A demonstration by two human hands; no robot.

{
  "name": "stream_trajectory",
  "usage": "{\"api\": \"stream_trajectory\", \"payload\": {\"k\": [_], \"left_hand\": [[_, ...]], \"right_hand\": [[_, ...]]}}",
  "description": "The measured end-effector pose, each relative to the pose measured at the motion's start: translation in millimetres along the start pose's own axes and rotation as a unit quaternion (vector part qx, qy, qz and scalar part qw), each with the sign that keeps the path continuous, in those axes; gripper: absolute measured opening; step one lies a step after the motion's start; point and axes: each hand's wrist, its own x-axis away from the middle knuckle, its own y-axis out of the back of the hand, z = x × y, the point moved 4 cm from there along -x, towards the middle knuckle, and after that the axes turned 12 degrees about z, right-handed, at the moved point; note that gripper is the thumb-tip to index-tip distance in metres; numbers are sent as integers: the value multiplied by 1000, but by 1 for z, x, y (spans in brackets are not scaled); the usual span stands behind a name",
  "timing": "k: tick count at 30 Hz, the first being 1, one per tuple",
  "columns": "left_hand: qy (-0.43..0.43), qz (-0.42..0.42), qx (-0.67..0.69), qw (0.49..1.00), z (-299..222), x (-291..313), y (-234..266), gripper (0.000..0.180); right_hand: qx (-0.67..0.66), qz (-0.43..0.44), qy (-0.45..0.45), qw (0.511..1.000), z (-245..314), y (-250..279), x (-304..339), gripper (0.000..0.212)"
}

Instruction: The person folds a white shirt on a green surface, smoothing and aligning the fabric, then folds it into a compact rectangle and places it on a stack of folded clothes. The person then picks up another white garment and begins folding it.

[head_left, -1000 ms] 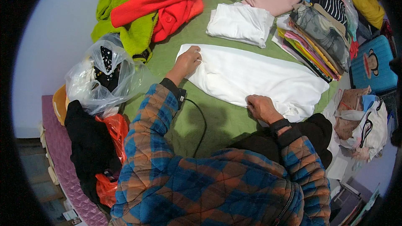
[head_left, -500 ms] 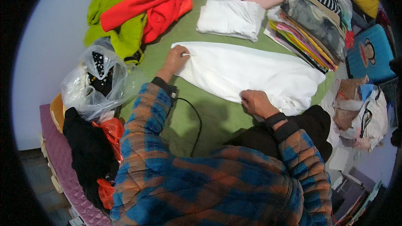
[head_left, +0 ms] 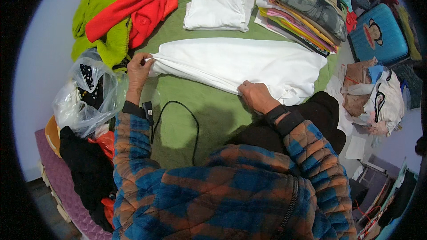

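White garment point(head_left: 249, 58) lies lengthwise on the green cover point(head_left: 218, 115). Left hand point(head_left: 139, 66): grip pinched on its left corner. Right hand point(head_left: 256, 95): fingers curled at the near edge; cannot tell whether clamped. Judged light, limp, easily creased; best held by corners. Beyond: folded white cloth point(head_left: 218, 11) and clothes stack point(head_left: 307, 13), close. Nearer: open room, black cable point(head_left: 197, 130) looping through.

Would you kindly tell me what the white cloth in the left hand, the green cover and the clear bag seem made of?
White cloth: matte fabric, fibre unclear; it drapes in soft creases.
Green cover: perhaps fleece or plush, matte; its surface looks soft.
Clear bag: likely thin plastic, glossy; it is see-through and crinkled, with highlights.
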Motion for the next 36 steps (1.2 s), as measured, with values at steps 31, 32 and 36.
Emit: {"api": "stream_trajectory", "payload": {"k": [31,32,36], "left_hand": [[94,-54,-107,988,24,-26,-8,19],[97,-54,-111,988,25,-27,-8,19],[100,-45,-116,987,27,-27,-10,21]], "right_hand": [[-123,-184,-236,946,-71,74,43,33],[-111,-157,-245,950,-68,72,42,34],[-77,-26,-278,957,-77,56,38,28]]}}
